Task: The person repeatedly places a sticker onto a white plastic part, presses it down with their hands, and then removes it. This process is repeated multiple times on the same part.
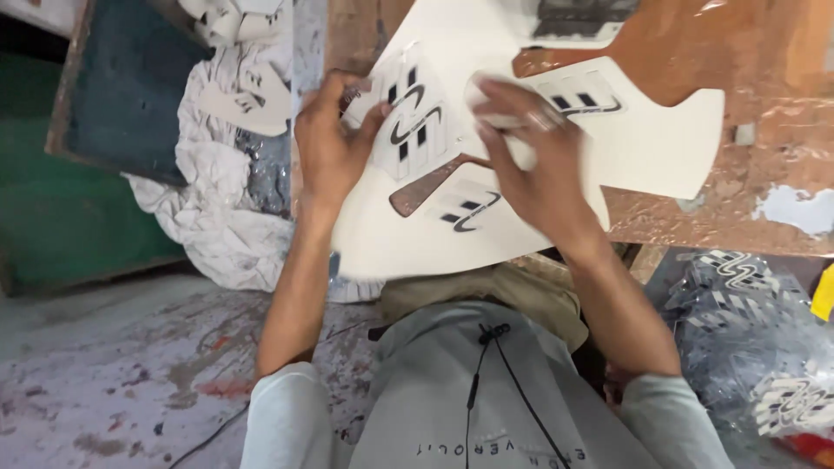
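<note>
A large white cut-out sheet (660, 139) with black striped curved marks lies on a worn brown worktable (747, 52). My left hand (330, 143) pinches a small white printed piece (408, 117) at the sheet's left edge. My right hand (530, 165) lies flat on the sheet's middle, its fingers curled over a small white piece (486, 102) that is blurred. A cut-out notch (426, 187) in the sheet shows the brown table between my hands.
A heap of white crumpled scrap (217, 200) with more printed pieces lies left of the table. A dark blue board (130, 87) leans at the upper left. Clear bags of printed pieces (756, 339) sit at the lower right. The paint-stained floor (113, 373) is below.
</note>
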